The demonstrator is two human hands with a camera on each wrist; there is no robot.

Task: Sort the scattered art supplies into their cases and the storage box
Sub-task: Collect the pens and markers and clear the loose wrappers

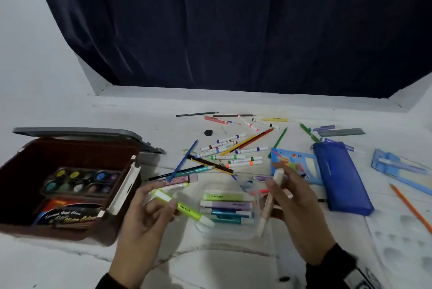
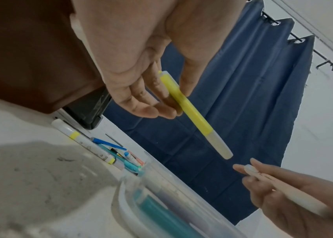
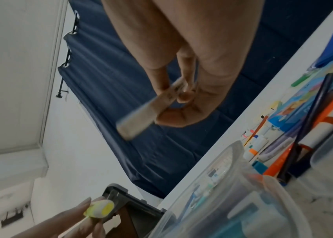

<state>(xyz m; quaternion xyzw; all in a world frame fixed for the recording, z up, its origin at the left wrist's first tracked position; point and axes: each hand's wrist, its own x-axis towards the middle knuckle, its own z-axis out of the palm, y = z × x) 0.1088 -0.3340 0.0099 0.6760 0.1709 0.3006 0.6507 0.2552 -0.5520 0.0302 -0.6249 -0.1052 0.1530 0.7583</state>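
My left hand point(image 1: 149, 213) holds a yellow highlighter point(image 1: 184, 206) between thumb and fingers, just left of a clear plastic case point(image 1: 243, 233) with several highlighters lying in it. In the left wrist view the yellow highlighter point(image 2: 194, 112) slants down past my left hand point(image 2: 153, 96). My right hand point(image 1: 294, 204) grips a pale peach highlighter point(image 1: 268, 209) over the case's right end; in the right wrist view the right hand point(image 3: 182, 96) is curled round the peach highlighter point(image 3: 147, 111). A brown storage box point(image 1: 18, 218) stands open at the left with paint pans inside.
Loose markers and coloured pencils point(image 1: 233, 148) lie scattered behind the case. A blue pencil pouch point(image 1: 341, 178) and a blue crayon box point(image 1: 294, 162) sit to the right. A white paint palette point(image 1: 402, 242) is at the near right. A dark curtain point(image 1: 233, 26) hangs behind.
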